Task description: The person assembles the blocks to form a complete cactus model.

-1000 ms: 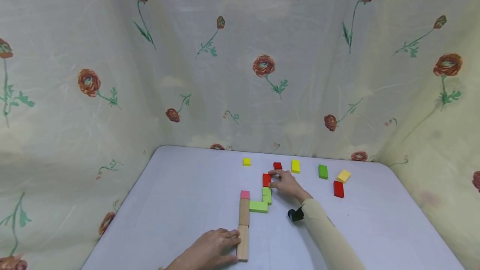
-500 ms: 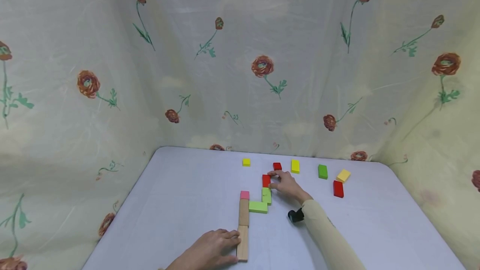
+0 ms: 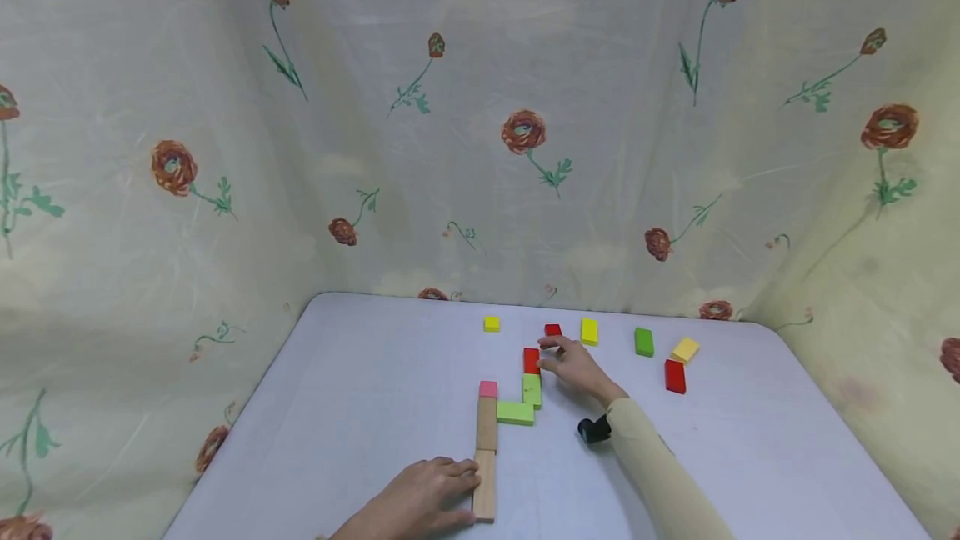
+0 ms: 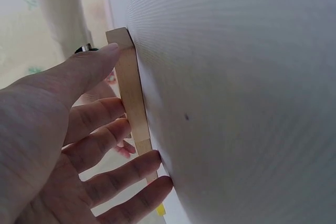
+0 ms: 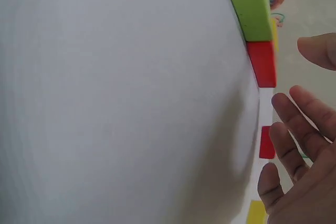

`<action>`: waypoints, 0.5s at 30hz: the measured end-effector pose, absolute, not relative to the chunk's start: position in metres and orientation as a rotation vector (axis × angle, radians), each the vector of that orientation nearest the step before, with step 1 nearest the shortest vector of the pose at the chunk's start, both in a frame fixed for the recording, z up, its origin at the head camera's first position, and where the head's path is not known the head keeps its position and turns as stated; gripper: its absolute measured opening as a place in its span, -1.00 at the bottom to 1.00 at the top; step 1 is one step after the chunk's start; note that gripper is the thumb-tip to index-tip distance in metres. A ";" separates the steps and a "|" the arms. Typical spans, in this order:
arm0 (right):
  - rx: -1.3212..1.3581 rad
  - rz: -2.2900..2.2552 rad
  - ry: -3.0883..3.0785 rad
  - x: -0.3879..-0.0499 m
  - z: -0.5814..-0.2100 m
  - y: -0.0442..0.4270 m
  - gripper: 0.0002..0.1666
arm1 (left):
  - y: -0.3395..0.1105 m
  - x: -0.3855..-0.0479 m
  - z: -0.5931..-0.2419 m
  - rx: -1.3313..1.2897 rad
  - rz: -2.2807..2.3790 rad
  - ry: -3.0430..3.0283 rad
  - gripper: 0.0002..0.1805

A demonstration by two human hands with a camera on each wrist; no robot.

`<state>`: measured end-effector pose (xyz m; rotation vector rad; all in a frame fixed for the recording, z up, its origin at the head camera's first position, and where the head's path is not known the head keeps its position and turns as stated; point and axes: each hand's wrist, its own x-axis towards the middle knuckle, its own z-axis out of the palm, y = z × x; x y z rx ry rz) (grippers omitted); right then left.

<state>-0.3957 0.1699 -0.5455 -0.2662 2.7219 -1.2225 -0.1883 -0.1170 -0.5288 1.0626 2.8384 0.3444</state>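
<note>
In the head view, my left hand (image 3: 423, 498) lies against the left side of the front plain wooden block (image 3: 484, 486), thumb and fingertips touching it. The left wrist view shows that wooden block (image 4: 131, 87) beside loosely extended fingers. Behind it, in line, come a second wooden block (image 3: 487, 425) and a pink block (image 3: 488, 389). A light green block (image 3: 515, 413) juts right; another light green block (image 3: 532, 391) and a red block (image 3: 531, 361) continue away. My right hand (image 3: 576, 369) hovers just right of that red block, fingers spread, holding nothing; the right wrist view shows a gap.
A small red block (image 3: 552, 329) lies just beyond my right fingers. Farther back are a small yellow block (image 3: 491, 323) and a long yellow block (image 3: 589, 332). To the right lie a green block (image 3: 643, 342), a pale yellow block (image 3: 686, 349) and a red block (image 3: 675, 376).
My right fingers have come slightly away from the red block, to its right. The left hand and the row of blocks stay as they were.
</note>
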 end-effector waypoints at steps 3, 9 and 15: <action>-0.277 -1.249 2.730 -0.394 -0.538 0.178 -0.47 | -0.117 -0.188 -0.528 1.068 0.340 2.839 -0.44; -0.313 -1.228 2.766 -0.393 -0.526 0.207 -0.47 | -0.117 -0.188 -0.527 1.061 0.319 2.847 -0.44; -0.320 -1.242 2.768 -0.389 -0.520 0.252 -0.45 | -0.117 -0.188 -0.528 1.068 0.316 2.849 -0.44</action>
